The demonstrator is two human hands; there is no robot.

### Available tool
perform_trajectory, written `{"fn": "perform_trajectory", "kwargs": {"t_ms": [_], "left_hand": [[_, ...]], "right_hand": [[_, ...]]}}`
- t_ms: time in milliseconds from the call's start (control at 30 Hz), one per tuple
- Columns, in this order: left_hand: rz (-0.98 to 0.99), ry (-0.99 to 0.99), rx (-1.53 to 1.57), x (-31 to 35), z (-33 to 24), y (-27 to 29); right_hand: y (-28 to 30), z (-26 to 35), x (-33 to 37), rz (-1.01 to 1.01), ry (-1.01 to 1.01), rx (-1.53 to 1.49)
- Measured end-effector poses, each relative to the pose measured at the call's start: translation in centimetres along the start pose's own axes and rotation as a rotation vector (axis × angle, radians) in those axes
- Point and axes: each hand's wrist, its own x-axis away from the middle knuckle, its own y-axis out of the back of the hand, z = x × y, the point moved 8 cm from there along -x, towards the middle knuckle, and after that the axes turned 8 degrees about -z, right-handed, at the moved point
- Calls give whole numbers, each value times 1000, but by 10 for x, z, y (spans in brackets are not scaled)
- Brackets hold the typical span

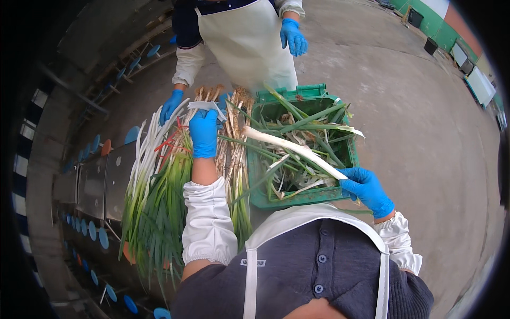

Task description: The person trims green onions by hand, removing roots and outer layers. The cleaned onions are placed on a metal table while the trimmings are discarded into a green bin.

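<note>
Blue gloves cover both of my hands. My right hand (366,190) is closed on one end of a long green onion stalk (297,149), whose pale end points to the upper left above the green bin (297,200). In my left hand (204,133) is a flat whitish-grey piece (206,106), its kind unclear. That hand is above the bundled green onions (162,212), which have white stems and long green leaves. Just right of it lie untrimmed green onions (232,119) with brownish outer skins and roots at the far end.
The bin is heaped with onion leaves and peelings (311,135). Across from me stands a person in a white apron (249,42); their gloved hands are by the white stems (171,106) and at their side (294,37). Tables with round blue stools (92,230) stand left.
</note>
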Motion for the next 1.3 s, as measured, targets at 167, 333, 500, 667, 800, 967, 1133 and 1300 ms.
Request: {"fn": "perform_trajectory", "kwargs": {"t_ms": [167,333,500,667,800,967,1133,1300], "left_hand": [[846,-133,-1076,85,55,-65],[599,-360,-356,157,-28,-118],[579,-632,-602,135,-40,-135],[584,-540,-570,133,-11,-126],[391,-533,-537,125,6,-117],[175,380,444,80,32,-82],[153,205,62,44,30,-29],[319,-220,-496,74,50,-60]], "right_hand": [[20,17,0,-210,255,228],[19,22,1,-364,483,650],[11,26,2,-379,564,741],[12,9,-2,-322,513,521],[9,1,-6,-238,405,449],[19,-15,-8,-239,262,268],[39,-33,-3,-297,153,41],[52,-28,3,-350,185,93]]}}
